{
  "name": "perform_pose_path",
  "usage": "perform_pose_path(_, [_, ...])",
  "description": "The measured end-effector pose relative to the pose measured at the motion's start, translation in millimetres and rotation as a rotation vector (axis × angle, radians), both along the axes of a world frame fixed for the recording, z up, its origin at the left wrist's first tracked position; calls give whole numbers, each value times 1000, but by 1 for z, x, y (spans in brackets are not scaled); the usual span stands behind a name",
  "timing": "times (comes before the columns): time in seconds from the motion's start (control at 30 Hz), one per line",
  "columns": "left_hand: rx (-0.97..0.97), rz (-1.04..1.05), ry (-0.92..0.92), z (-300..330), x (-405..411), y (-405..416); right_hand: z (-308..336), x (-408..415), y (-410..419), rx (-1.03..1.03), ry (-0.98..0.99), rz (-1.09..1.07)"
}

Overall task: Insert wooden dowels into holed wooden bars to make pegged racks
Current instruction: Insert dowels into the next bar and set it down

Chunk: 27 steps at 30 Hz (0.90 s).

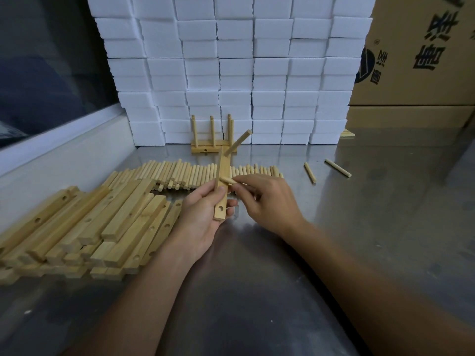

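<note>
1. A wall of white foam blocks (pixel 231 60) stands at the back of the steel bench (pixel 359 227), with a printed carton (pixel 421 52) to its right and a dark window (pixel 46 60) to its left.
2. A finished rack (pixel 209 147) sits against the foot of the blocks, its pegs upright.
3. A heap of holed bars (pixel 84 227) lies on the left of the bench, some stacked across others.
4. A row of loose dowels (pixel 185 173) lies side by side behind the hands, partly hidden by them and by the held bar.
5. Two stray dowels (pixel 323 169) lie apart from the row on the right.
6. The left hand (pixel 203 217) grips a bar (pixel 222 186) near its lower end, fingers curled round it, holding it above the bench with its far end pointing away.
7. The bar is pale wood; one hole shows open near its near end, and a peg (pixel 239 142) juts at a slant from its far end.
8. The right hand (pixel 267 201) pinches a dowel (pixel 227 180) between fingertips, its tip at the bar's middle; it seems to be entering a hole there, though the hole itself is hidden.
</note>
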<state>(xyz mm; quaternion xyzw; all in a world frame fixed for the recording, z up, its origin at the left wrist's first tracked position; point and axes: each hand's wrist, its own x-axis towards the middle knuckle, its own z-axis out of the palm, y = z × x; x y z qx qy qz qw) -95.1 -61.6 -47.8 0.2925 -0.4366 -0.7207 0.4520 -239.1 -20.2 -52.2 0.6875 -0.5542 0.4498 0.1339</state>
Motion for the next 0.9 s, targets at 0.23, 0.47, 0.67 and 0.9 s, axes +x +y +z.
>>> perform_pose_path(0.23, [-15,66,-21,-6,-3,-5,7,1,3,72,72,-84])
perform_pose_path(0.47, [-140,199,-201,-18,-8,-9,20,-2,3,161,254,-183])
perform_pose_path(0.67, [-230,250,-288,-23,-9,-10,20,8,3,124,316,-224])
perform_pose_path(0.9, [-272,246,-313,-24,-10,-10,15,11,5,142,202,-246])
